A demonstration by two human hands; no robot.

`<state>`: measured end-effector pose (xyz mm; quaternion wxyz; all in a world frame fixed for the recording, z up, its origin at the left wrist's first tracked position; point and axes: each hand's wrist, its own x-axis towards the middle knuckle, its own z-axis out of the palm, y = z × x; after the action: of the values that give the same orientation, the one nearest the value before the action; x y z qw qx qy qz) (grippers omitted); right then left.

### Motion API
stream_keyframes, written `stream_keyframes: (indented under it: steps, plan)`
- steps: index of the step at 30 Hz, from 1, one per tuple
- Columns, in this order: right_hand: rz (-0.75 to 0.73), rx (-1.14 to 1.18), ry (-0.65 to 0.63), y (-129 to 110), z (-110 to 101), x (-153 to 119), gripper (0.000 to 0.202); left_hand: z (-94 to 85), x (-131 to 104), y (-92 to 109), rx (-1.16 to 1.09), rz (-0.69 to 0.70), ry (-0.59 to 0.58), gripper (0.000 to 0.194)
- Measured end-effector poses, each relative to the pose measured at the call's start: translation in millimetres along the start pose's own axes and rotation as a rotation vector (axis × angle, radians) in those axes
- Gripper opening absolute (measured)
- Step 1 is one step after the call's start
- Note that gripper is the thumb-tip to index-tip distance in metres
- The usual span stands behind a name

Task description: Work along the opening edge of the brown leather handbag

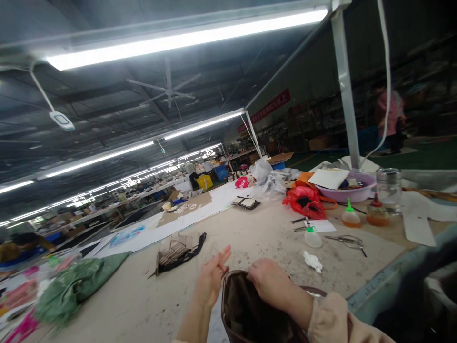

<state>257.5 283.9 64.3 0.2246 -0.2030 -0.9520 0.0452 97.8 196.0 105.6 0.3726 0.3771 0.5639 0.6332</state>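
Looks along a long bench (143, 305) under tube lights (185, 38). Includes, at the bench's near edge, a brown bag (246, 305), mouth upward, dark inside, base out of view. Grips the rim of the brown bag with the right hand (269, 281), fingers curled over it, knuckles up. Spreads the left hand (210, 276) loosely just beside the bag's left side, fingers extended; cannot tell whether touching the rim.

Shows, farther in from the near edge and left of the hands, a stack of grey-brown pieces (180, 250) on dark material; toward the bench's left end, a heap of green cloth (78, 286). Has, to the right of the hands, a crumpled tissue (312, 261), then a small green-capped bottle (313, 238) with scissors (352, 242) near it. Includes, toward the right end, an amber bottle (351, 218) with a green cap, a red-capped bottle (377, 214) and a clear jar (389, 188); beside them, a lilac basin (360, 192), with a red bag (302, 202) to its left. Shows, beyond the bench on the right, a person (391, 114) in pink, dim and blurred.
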Motion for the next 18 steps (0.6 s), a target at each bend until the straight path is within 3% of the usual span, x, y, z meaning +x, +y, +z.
stream_keyframes:
  steps: [2,5,8,12,15,18]
  plan:
    - [0.014,-0.004,-0.008,2,2,0,0.025,0.4,-6,10,0.214,0.066,0.038,0.036]
    - [0.051,-0.002,-0.03,4,2,2,0.024,7.1,-23,14,0.795,0.071,0.062,0.02]
    - [0.066,0.011,-0.049,6,0,4,0.023,12.3,-39,-1,1.162,-0.009,0.062,0.033]
    - [0.046,0.03,-0.072,10,-6,2,0.023,-0.1,-44,-15,1.248,-0.052,0.012,0.042]
    - [0.037,0.035,-0.083,13,-10,-3,0.022,-12.6,-41,-8,1.332,-0.017,-0.058,0.044]
    - [0.081,0.04,-0.09,14,-10,-6,0.022,-12.2,-36,0,1.386,0.058,-0.108,0.053]
